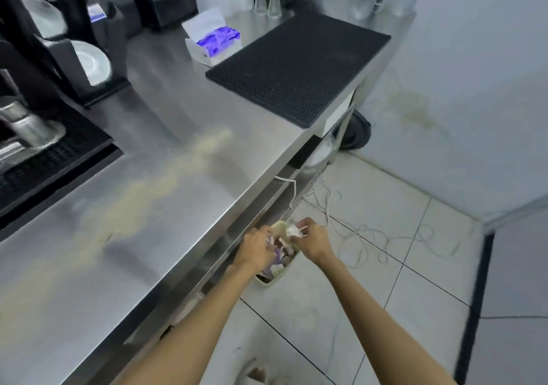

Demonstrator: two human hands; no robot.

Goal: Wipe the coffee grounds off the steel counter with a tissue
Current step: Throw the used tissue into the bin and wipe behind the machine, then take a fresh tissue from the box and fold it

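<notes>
A pale streak of coffee grounds runs diagonally over the steel counter, from the middle towards the near left. Both my arms reach down past the counter's front edge to a small cream bin on the floor. My right hand pinches a crumpled white tissue above the bin. My left hand is curled over the bin's contents; what it holds is hidden. An open tissue box with purple print sits at the back of the counter.
A black rubber bar mat covers the counter's far right end. A coffee machine with a drip tray and black grinders stand along the left. White cables lie loose on the tiled floor beside the bin.
</notes>
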